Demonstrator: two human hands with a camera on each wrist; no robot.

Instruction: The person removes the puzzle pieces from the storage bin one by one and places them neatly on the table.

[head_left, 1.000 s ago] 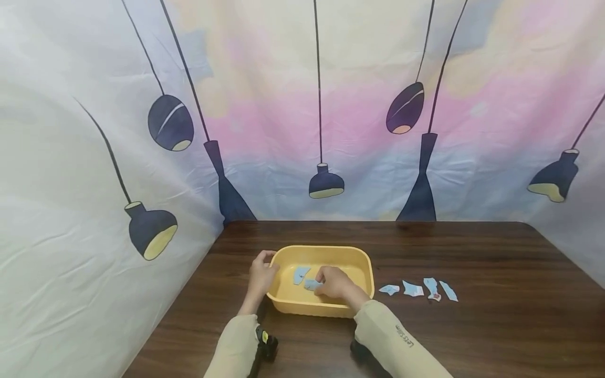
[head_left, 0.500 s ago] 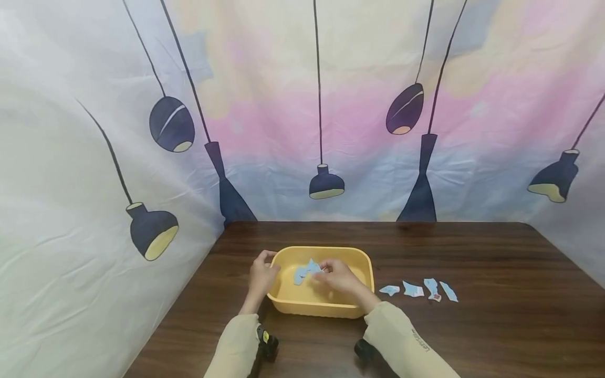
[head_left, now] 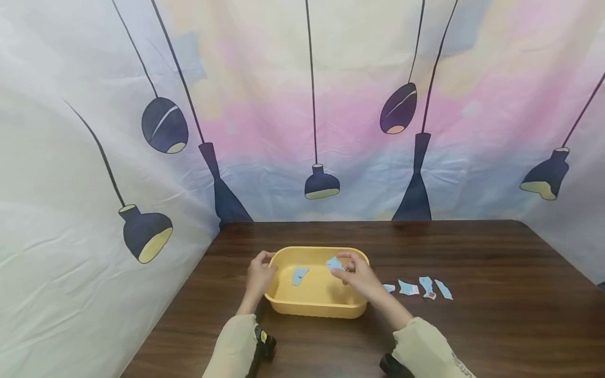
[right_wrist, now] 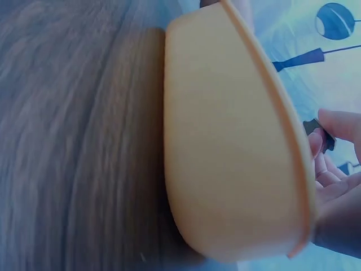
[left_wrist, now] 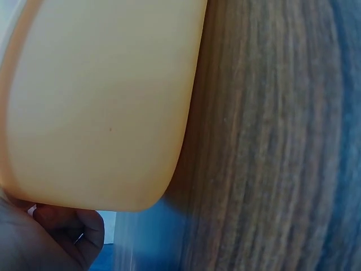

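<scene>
A yellow plastic tub [head_left: 315, 311] sits on the table. My left hand [head_left: 259, 275] holds its left end, thumb at the rim and fingers bent around the outside; the left wrist view shows those curled fingers [left_wrist: 90, 228] behind the tub wall. Over the tub's right half, my right hand [head_left: 358, 273] pinches a light-blue torn piece of paper [head_left: 333, 263] between thumb and fingertips. That piece looks dark and jagged in the right wrist view, above the rim. Another light-blue paper piece [head_left: 300, 276] lies on the tub floor at left.
To the right of the tub, several torn paper pieces [head_left: 408, 287] lie in a row on the dark wooden table [head_left: 496, 325], the nearest partly covered by my right forearm. A cloth backdrop [head_left: 359, 173] printed with lamps hangs behind the table.
My right hand has picked a paper piece up from the tub floor and carried it up and to the right. My left hand stays at the tub's end. The view has shifted slightly.
</scene>
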